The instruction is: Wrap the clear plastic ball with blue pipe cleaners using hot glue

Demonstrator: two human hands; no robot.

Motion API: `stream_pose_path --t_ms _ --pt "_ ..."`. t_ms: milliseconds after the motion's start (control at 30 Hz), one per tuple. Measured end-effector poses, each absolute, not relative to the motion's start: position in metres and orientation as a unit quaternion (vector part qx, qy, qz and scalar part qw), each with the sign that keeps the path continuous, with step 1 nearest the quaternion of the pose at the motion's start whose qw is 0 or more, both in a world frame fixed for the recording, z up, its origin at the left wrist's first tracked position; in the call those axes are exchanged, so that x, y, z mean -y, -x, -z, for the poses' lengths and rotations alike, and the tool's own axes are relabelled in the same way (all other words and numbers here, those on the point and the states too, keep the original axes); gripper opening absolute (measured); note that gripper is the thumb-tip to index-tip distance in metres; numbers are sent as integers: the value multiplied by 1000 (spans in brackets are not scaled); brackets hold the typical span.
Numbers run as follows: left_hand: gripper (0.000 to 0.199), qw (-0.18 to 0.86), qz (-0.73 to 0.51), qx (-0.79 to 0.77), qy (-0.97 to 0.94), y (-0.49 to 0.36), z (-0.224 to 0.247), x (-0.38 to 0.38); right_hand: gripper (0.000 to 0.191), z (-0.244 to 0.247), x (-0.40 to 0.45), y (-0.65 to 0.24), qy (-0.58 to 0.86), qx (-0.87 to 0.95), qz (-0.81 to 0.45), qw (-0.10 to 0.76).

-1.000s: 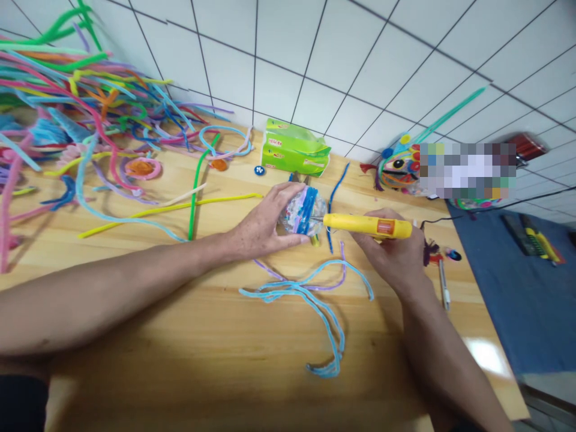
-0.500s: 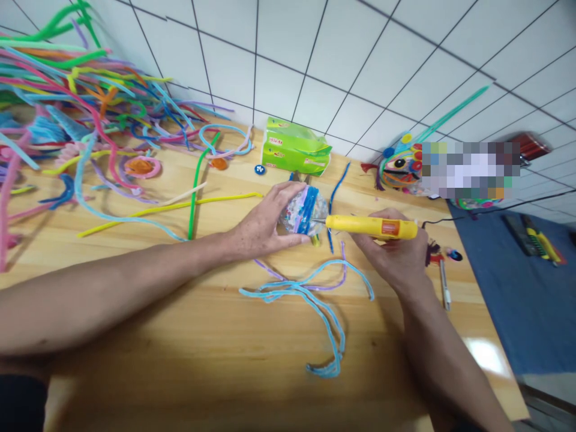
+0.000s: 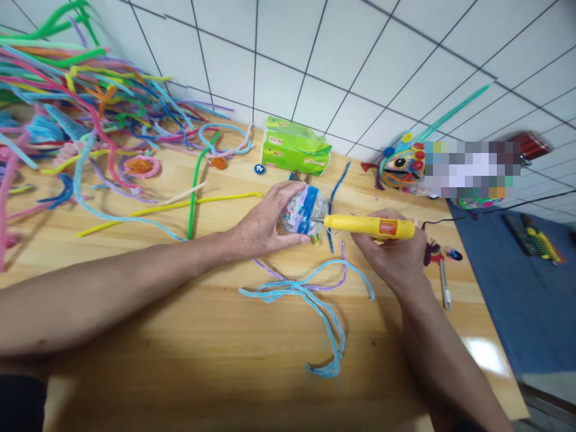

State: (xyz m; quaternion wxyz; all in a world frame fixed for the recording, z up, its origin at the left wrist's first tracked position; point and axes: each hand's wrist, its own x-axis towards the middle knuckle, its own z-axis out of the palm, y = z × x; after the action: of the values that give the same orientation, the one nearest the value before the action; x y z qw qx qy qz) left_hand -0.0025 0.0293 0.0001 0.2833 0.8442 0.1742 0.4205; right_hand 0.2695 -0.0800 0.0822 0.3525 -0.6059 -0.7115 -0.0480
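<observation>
Head view: left fingers (image 3: 282, 193) around banded object (image 3: 306, 211), right fingers (image 3: 366, 244) around glue gun (image 3: 355, 224), handle hidden.

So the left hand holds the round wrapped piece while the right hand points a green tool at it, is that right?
Not quite: the tool is yellow, not green, as the head view shows. The left hand holds the round wrapped piece, and the right hand points the tool at it.
</observation>
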Motion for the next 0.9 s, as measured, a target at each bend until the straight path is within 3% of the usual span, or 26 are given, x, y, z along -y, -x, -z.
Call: stream_pose_path --t_ms 900 --pt "99 285 -438 -166 -836 1 2 -30 12 -70 78 -270 631 688 79 349"
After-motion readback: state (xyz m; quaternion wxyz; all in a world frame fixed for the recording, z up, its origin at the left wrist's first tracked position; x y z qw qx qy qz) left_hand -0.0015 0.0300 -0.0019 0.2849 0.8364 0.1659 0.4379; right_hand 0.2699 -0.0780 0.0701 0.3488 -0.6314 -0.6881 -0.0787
